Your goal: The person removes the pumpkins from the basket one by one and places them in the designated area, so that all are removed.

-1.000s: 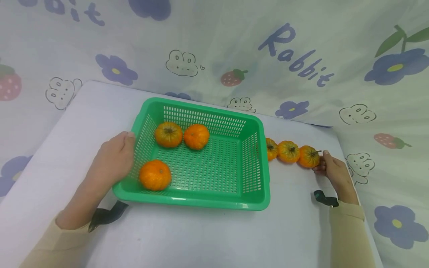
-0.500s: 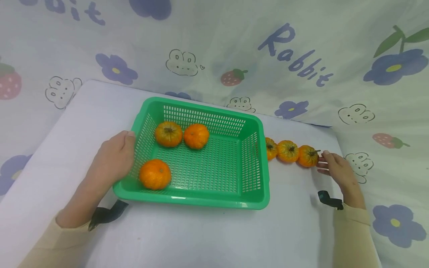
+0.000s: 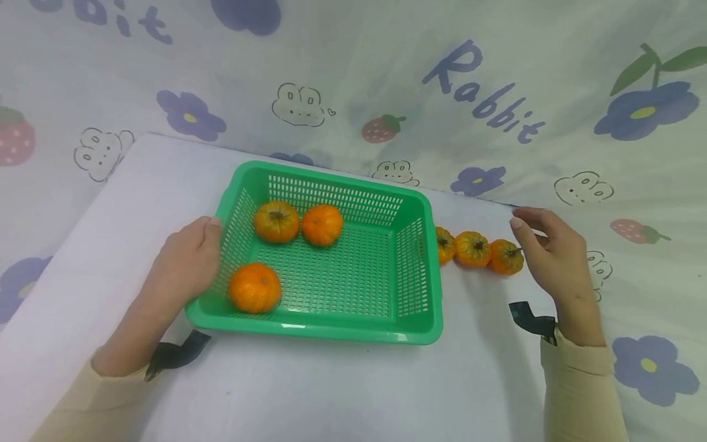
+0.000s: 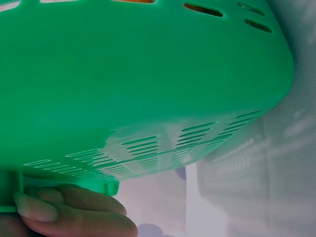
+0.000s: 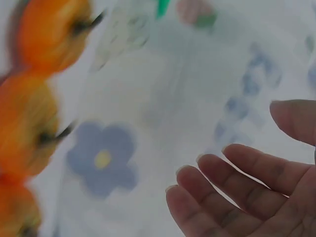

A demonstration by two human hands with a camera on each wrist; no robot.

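Observation:
A green plastic basket (image 3: 353,334) with slotted walls holds three small orange pumpkins: one pumpkin (image 3: 277,222) at the back left, another pumpkin (image 3: 323,225) beside it, and a third pumpkin (image 3: 254,288) at the front left. My left hand (image 3: 190,261) grips the basket's left rim, and its fingers (image 4: 84,207) curl under that rim in the left wrist view. Raised above the table's right side, my right hand (image 3: 558,258) holds nothing; its fingers (image 5: 237,182) are spread and relaxed. Nearest to it is the rightmost pumpkin (image 3: 505,257) of a row on the table.
Beside that pumpkin stand a middle pumpkin (image 3: 472,249) and a left pumpkin (image 3: 445,245), the latter partly hidden by the basket's right wall. A printed cloth (image 3: 342,73) hangs behind the white table (image 3: 309,393).
My right hand has left the rightmost pumpkin and lifted up above it. The left hand, the basket and the pumpkins stay where they were.

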